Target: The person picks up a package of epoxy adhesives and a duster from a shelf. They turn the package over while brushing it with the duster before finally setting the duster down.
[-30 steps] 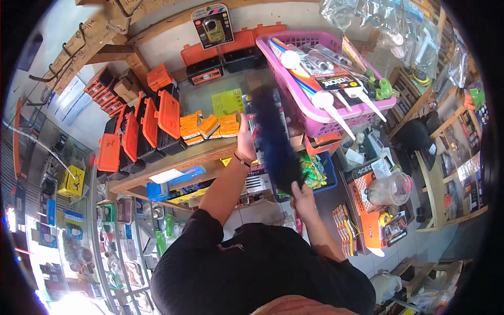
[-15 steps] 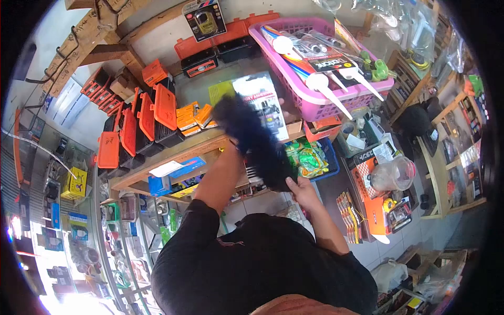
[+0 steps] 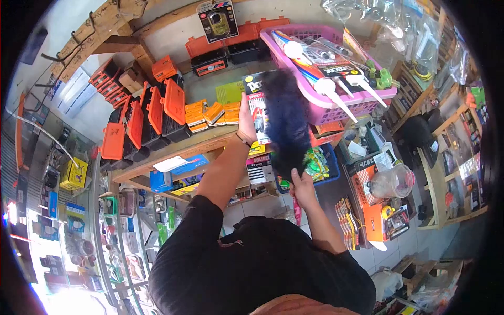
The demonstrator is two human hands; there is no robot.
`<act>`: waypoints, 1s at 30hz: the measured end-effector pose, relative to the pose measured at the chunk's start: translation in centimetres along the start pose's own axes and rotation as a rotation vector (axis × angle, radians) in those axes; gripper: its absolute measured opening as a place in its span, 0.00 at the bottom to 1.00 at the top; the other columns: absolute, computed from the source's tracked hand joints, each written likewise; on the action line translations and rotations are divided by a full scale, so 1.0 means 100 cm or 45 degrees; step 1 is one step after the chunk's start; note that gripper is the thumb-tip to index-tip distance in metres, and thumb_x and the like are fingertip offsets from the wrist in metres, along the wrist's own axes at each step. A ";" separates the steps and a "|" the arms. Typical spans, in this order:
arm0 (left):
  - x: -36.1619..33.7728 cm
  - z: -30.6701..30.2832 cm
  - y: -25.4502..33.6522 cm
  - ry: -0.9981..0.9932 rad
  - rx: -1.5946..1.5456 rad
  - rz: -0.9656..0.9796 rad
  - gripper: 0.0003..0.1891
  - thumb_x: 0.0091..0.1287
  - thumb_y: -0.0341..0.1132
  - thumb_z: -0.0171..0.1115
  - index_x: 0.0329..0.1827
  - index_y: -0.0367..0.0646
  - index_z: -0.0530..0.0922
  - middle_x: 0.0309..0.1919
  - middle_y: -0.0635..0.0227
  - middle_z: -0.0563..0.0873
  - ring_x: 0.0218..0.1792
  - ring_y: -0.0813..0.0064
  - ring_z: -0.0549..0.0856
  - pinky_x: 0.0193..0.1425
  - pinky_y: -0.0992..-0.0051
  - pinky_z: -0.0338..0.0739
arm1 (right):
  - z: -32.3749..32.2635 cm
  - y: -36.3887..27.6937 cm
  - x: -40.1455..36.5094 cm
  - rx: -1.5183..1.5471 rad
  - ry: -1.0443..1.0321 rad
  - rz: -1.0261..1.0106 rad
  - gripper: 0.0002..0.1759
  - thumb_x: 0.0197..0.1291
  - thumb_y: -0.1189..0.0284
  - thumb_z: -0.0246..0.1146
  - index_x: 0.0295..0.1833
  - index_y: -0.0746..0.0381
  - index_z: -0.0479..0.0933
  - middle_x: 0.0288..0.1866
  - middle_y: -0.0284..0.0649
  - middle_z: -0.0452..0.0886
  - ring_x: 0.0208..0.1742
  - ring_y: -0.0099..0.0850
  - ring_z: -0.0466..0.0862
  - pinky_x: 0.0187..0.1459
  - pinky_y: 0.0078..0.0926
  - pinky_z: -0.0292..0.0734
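Note:
My right hand point(image 3: 304, 190) is closed around the base of a dark feather duster point(image 3: 287, 123), and its pink handle point(image 3: 297, 212) sticks out below the fist. The fluffy end points up and is smeared by motion. My left hand point(image 3: 247, 122) grips the left edge of a carded epoxy adhesive pack point(image 3: 254, 107), held upright in front of the shelf. The duster lies across the pack's front and hides its right part.
A pink basket point(image 3: 328, 113) of sealant tubes stands right of the pack. Orange-lidded toolboxes point(image 3: 175, 102) and small orange boxes point(image 3: 214, 113) line the wooden shelf at left. Below right are a blue crate point(image 3: 332, 178) and a clear plastic jar point(image 3: 391, 182).
The duster has swung to the right and stands more upright. My left hand, hidden behind it before, now shows on the pack's left edge. The pink handle has come into sight.

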State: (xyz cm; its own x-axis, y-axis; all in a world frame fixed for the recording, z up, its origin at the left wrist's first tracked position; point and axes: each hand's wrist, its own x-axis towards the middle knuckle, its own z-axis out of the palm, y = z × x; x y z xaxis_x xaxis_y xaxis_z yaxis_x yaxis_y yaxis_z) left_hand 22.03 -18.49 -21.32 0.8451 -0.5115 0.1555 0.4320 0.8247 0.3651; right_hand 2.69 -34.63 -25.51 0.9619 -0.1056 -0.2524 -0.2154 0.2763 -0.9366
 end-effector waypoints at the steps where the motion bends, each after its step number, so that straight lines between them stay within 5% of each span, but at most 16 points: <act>1: -0.005 0.015 -0.005 -0.146 0.055 -0.072 0.38 0.63 0.63 0.40 0.67 0.43 0.59 0.63 0.52 0.65 0.57 0.43 0.70 0.55 0.49 0.71 | -0.002 -0.003 0.000 -0.177 -0.099 -0.019 0.17 0.64 0.59 0.54 0.28 0.61 0.70 0.13 0.28 0.66 0.13 0.17 0.64 0.15 0.19 0.57; 3: -0.010 0.029 -0.008 -0.303 0.169 -0.135 0.37 0.63 0.61 0.43 0.68 0.45 0.56 0.65 0.52 0.62 0.58 0.43 0.69 0.55 0.45 0.70 | -0.006 -0.002 0.006 -0.388 -0.213 -0.116 0.16 0.65 0.59 0.54 0.32 0.60 0.73 0.14 0.27 0.67 0.12 0.16 0.64 0.14 0.18 0.57; 4: -0.018 0.035 -0.017 -0.187 0.727 0.084 0.37 0.63 0.62 0.41 0.67 0.43 0.58 0.64 0.51 0.64 0.59 0.43 0.69 0.55 0.47 0.71 | -0.008 0.000 0.009 -0.391 -0.213 -0.123 0.16 0.65 0.59 0.54 0.32 0.60 0.73 0.14 0.27 0.67 0.12 0.16 0.64 0.14 0.18 0.57; 7: -0.010 0.040 -0.006 -0.178 0.063 -0.023 0.35 0.65 0.64 0.34 0.59 0.44 0.69 0.52 0.55 0.78 0.52 0.61 0.78 0.55 0.58 0.73 | -0.004 -0.001 0.010 -0.051 -0.012 -0.069 0.16 0.64 0.59 0.54 0.31 0.60 0.69 0.15 0.28 0.67 0.11 0.18 0.64 0.14 0.18 0.58; 8: -0.006 0.037 -0.009 0.023 0.031 0.019 0.37 0.64 0.65 0.36 0.61 0.42 0.66 0.55 0.53 0.75 0.52 0.53 0.77 0.55 0.53 0.72 | -0.003 -0.004 0.007 -0.049 -0.012 -0.068 0.16 0.64 0.59 0.54 0.31 0.60 0.69 0.15 0.28 0.67 0.11 0.18 0.64 0.14 0.18 0.58; 12: -0.012 0.033 -0.017 -0.353 -0.087 -0.152 0.44 0.57 0.69 0.44 0.67 0.41 0.58 0.65 0.48 0.62 0.58 0.37 0.68 0.54 0.43 0.70 | -0.003 -0.007 0.003 -0.487 -0.140 -0.171 0.16 0.64 0.58 0.54 0.31 0.60 0.69 0.15 0.29 0.68 0.12 0.18 0.65 0.14 0.18 0.58; 14: -0.010 0.035 -0.016 -0.482 0.134 -0.100 0.41 0.60 0.67 0.41 0.65 0.41 0.60 0.62 0.50 0.66 0.58 0.44 0.71 0.57 0.48 0.70 | -0.005 0.002 0.008 -0.480 -0.124 -0.245 0.17 0.64 0.58 0.54 0.31 0.61 0.70 0.15 0.29 0.68 0.13 0.18 0.65 0.15 0.19 0.58; 15: -0.006 0.036 -0.006 -0.384 -0.176 -0.125 0.37 0.63 0.64 0.37 0.63 0.41 0.64 0.59 0.52 0.71 0.57 0.53 0.73 0.60 0.54 0.68 | -0.004 0.001 0.008 -0.273 -0.044 -0.137 0.18 0.64 0.58 0.54 0.30 0.62 0.70 0.15 0.30 0.69 0.15 0.19 0.66 0.17 0.20 0.60; 16: -0.009 0.035 -0.009 -0.283 0.020 -0.017 0.36 0.64 0.63 0.35 0.61 0.42 0.67 0.55 0.54 0.75 0.56 0.61 0.75 0.62 0.59 0.67 | -0.003 0.001 0.008 -0.067 0.035 -0.027 0.19 0.64 0.59 0.55 0.29 0.64 0.70 0.16 0.30 0.70 0.17 0.19 0.67 0.20 0.21 0.61; 18: -0.008 0.034 -0.008 -0.104 -0.047 -0.017 0.37 0.63 0.64 0.37 0.63 0.41 0.65 0.58 0.52 0.72 0.56 0.53 0.74 0.62 0.53 0.66 | -0.007 0.003 0.009 -0.122 -0.018 0.058 0.19 0.63 0.59 0.55 0.28 0.64 0.70 0.16 0.30 0.69 0.17 0.19 0.67 0.20 0.21 0.60; 19: -0.008 0.035 -0.011 -0.331 0.044 -0.182 0.39 0.62 0.65 0.40 0.64 0.40 0.61 0.60 0.50 0.70 0.56 0.44 0.72 0.59 0.48 0.67 | -0.011 0.013 0.014 -0.316 -0.103 -0.074 0.19 0.64 0.59 0.55 0.27 0.63 0.69 0.14 0.30 0.68 0.15 0.20 0.66 0.18 0.21 0.60; 20: -0.010 0.031 -0.016 -0.148 0.450 -0.003 0.41 0.60 0.65 0.42 0.65 0.39 0.59 0.61 0.49 0.67 0.55 0.38 0.71 0.54 0.45 0.70 | -0.013 0.019 0.018 -0.509 -0.187 -0.208 0.19 0.64 0.59 0.54 0.25 0.62 0.68 0.13 0.30 0.67 0.13 0.20 0.66 0.15 0.21 0.59; 22: -0.011 0.036 -0.015 -0.369 0.160 -0.096 0.41 0.60 0.66 0.42 0.65 0.41 0.60 0.61 0.49 0.68 0.53 0.41 0.73 0.53 0.48 0.72 | -0.007 0.015 0.016 -0.446 -0.155 -0.304 0.19 0.64 0.58 0.54 0.26 0.60 0.68 0.12 0.29 0.66 0.11 0.19 0.65 0.13 0.20 0.57; 24: -0.005 0.028 -0.006 -0.384 -0.415 -0.138 0.36 0.63 0.61 0.43 0.65 0.42 0.60 0.62 0.51 0.66 0.56 0.41 0.72 0.53 0.47 0.72 | -0.002 0.006 0.012 -0.074 0.067 -0.070 0.19 0.64 0.59 0.54 0.27 0.61 0.69 0.13 0.29 0.67 0.13 0.18 0.65 0.15 0.19 0.57; 25: -0.005 0.029 -0.008 -0.026 -0.007 0.078 0.36 0.63 0.62 0.41 0.64 0.41 0.63 0.59 0.52 0.70 0.55 0.48 0.74 0.54 0.52 0.73 | -0.002 0.006 0.012 -0.065 0.040 -0.043 0.18 0.65 0.59 0.54 0.27 0.61 0.69 0.13 0.28 0.66 0.14 0.17 0.65 0.16 0.18 0.57; 30: -0.008 0.040 -0.013 -0.113 0.373 -0.100 0.35 0.64 0.63 0.36 0.59 0.42 0.68 0.51 0.57 0.79 0.50 0.64 0.80 0.53 0.62 0.76 | -0.003 -0.002 0.013 -0.217 -0.087 -0.085 0.18 0.64 0.59 0.54 0.28 0.61 0.70 0.13 0.28 0.67 0.14 0.17 0.65 0.16 0.19 0.57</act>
State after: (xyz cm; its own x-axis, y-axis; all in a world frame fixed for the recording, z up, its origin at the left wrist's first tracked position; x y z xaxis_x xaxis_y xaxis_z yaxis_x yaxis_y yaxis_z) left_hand 19.58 -20.12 -18.23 0.7762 -0.6008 0.1912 0.3751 0.6838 0.6259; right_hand 3.90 -35.12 -25.70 0.9829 -0.0519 -0.1767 -0.1706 0.1047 -0.9798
